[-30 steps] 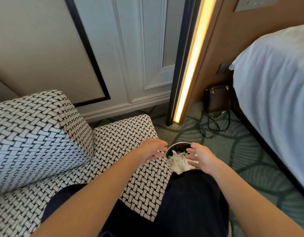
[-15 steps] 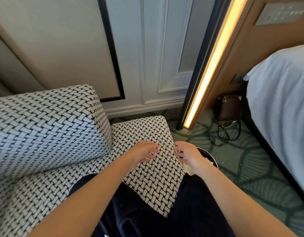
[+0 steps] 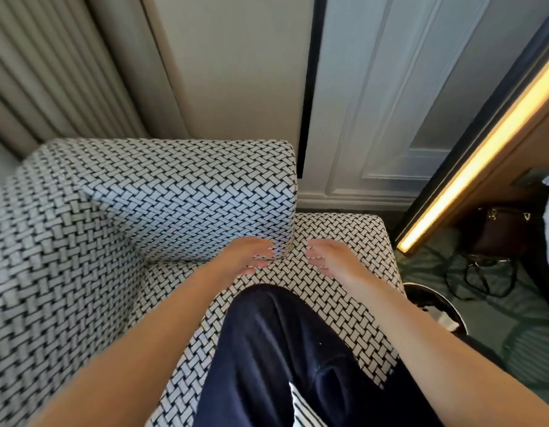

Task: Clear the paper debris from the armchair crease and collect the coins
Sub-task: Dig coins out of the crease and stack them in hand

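Armchair [image 3: 113, 241] in black-and-white basketweave fabric fills the left and centre of the frame. Its crease [image 3: 287, 257] runs where the padded arm meets the seat. A leg in dark navy trousers [image 3: 282, 349] lies over the seat at lower centre. At right a glowing amber light strip [image 3: 483, 149] slants upward, with a brown leather handbag [image 3: 501, 232] and a round black bin [image 3: 427, 292] below it. The left hand [image 3: 248, 255] hovers at the crease and the right hand [image 3: 332, 257] is near it over the seat. Both have loosely spread fingers and hold nothing.
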Action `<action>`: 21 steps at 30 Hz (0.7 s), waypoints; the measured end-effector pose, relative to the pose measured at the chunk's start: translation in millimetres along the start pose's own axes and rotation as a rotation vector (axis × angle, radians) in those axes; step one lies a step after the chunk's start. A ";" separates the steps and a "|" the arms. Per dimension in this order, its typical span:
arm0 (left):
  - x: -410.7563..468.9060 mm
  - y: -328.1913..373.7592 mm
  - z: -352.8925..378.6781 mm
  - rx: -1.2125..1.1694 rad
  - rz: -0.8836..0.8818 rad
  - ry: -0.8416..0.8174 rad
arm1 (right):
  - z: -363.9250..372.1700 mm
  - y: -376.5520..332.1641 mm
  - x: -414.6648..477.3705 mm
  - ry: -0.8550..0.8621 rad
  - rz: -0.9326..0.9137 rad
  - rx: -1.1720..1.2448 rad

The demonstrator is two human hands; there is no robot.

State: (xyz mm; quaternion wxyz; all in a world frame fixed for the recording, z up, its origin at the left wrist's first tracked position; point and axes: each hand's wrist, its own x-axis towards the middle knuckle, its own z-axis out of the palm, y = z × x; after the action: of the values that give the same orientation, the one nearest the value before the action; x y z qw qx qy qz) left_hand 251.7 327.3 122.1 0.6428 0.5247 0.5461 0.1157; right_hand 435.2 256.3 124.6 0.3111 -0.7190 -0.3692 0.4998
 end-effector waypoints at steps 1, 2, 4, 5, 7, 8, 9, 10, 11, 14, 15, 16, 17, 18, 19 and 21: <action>-4.6 -6.9 -11.8 -0.012 -0.001 0.020 | 9.8 -4.1 -0.5 -0.015 -0.011 -0.012; -8.9 -13.3 -22.5 -0.023 -0.001 0.038 | 19.2 -7.9 -0.9 -0.026 -0.022 -0.026; -17.3 -24.8 -42.1 -0.045 -0.007 0.076 | 37.1 -14.7 -0.1 -0.037 -0.041 -0.064; -21.0 -30.2 -50.9 -0.054 -0.013 0.097 | 45.0 -17.6 0.6 -0.040 -0.053 -0.082; -28.5 -42.1 -68.7 -0.074 -0.018 0.149 | 62.1 -23.3 1.4 -0.058 -0.073 -0.120; -32.0 -48.1 -76.2 -0.073 -0.019 0.169 | 69.4 -25.7 0.9 -0.062 -0.076 -0.137; -35.7 -55.0 -83.9 -0.058 -0.021 0.185 | 77.7 -28.3 1.0 -0.062 -0.085 -0.164; -39.4 -61.7 -90.6 -0.027 -0.020 0.196 | 85.0 -30.9 1.4 -0.059 -0.096 -0.191; -42.0 -68.4 -96.0 0.011 -0.020 0.205 | 90.8 -32.3 1.3 -0.053 -0.107 -0.212; -49.4 -96.9 -115.6 0.059 -0.060 0.265 | 116.2 -36.4 -0.4 -0.082 -0.154 -0.330; -51.7 -107.8 -120.7 0.061 -0.083 0.277 | 124.8 -36.7 -1.7 -0.099 -0.164 -0.366; -53.5 -117.5 -124.1 0.069 -0.099 0.283 | 133.2 -37.2 -2.6 -0.117 -0.174 -0.393; -56.0 -127.8 -127.3 0.078 -0.110 0.287 | 141.7 -37.7 -2.8 -0.136 -0.187 -0.420; -58.9 -137.5 -129.6 0.079 -0.119 0.300 | 150.8 -38.4 -2.6 -0.155 -0.202 -0.451; -61.1 -144.3 -129.1 0.073 -0.127 0.319 | 156.6 -38.7 -2.3 -0.169 -0.217 -0.478; -70.8 -160.2 -130.4 0.042 -0.148 0.377 | 174.3 -41.8 -0.6 -0.216 -0.253 -0.506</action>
State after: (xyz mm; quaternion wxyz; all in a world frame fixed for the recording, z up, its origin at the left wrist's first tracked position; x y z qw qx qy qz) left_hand 49.7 279.9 54.0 0.5248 0.4655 0.6960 0.1530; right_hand 260.5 291.7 105.6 0.1409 -0.6647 -0.5997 0.4227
